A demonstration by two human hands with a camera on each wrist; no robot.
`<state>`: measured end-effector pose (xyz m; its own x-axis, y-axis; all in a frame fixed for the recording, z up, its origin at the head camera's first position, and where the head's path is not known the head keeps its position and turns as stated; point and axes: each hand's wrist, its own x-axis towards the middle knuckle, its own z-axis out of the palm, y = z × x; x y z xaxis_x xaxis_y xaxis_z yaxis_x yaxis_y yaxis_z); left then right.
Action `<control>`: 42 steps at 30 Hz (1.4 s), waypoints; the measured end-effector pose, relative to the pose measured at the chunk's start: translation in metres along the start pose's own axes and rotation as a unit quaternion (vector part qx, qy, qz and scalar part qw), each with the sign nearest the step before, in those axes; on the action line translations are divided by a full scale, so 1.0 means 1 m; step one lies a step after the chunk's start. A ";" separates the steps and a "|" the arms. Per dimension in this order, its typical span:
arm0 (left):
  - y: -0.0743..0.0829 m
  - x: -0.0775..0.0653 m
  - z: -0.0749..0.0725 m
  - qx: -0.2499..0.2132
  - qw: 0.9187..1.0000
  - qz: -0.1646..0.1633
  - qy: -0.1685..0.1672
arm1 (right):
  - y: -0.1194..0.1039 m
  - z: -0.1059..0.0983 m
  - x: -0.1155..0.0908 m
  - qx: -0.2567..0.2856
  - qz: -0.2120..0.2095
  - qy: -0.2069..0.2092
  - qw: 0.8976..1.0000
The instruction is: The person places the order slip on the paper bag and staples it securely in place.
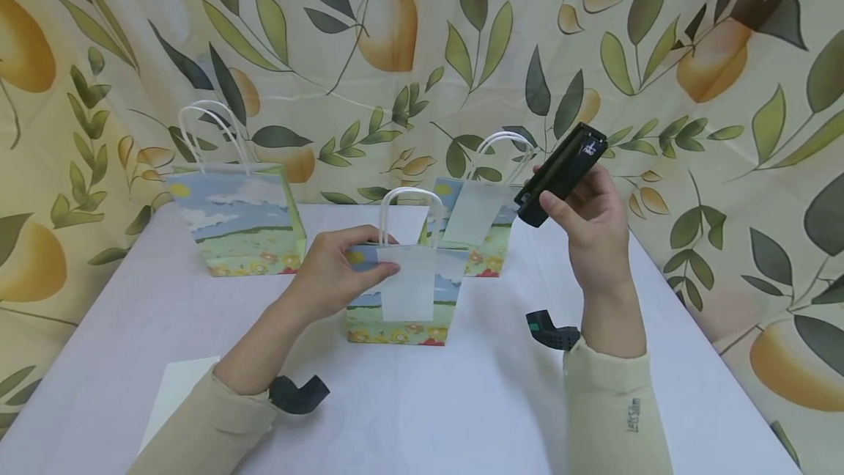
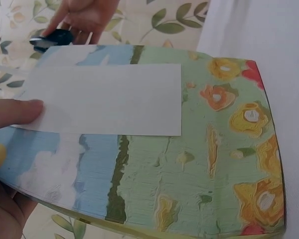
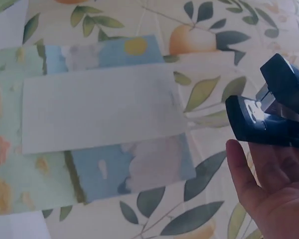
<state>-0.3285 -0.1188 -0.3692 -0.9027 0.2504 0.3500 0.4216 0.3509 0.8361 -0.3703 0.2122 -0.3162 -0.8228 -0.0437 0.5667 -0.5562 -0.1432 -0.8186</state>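
My left hand (image 1: 330, 273) pinches the top edge of the front paper gift bag (image 1: 365, 306), printed with sky, meadow and flowers. Its thumb (image 2: 20, 112) presses a blank white card (image 2: 109, 99) flat against the bag's face; the fingers behind are mostly hidden. The bag stands upright with white twisted handles. To the right and higher up, my right hand (image 1: 596, 226) holds a black stapler (image 1: 560, 174), raised clear of the front bag. In the right wrist view the stapler's (image 3: 261, 122) jaws stand apart.
A matching bag (image 1: 240, 222) stands at the back left. Another bag (image 1: 488, 251), with a white card (image 1: 471, 211) on its face, stands behind the front one. A white sheet (image 1: 174, 387) lies near my left sleeve on the white table (image 1: 422, 416). Patterned cloth (image 1: 422, 130) hangs behind.
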 end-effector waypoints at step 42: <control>0.000 0.001 -0.006 -0.019 1.000 0.018 0.014 | 0.100 -0.055 0.001 -0.271 0.403 0.035 0.873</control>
<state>-0.3304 -0.1238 -0.3666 -0.8892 0.2369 0.3915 0.4508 0.3068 0.8382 -0.4334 0.2524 -0.4020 -0.9671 0.1500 -0.2057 0.2494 0.3960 -0.8837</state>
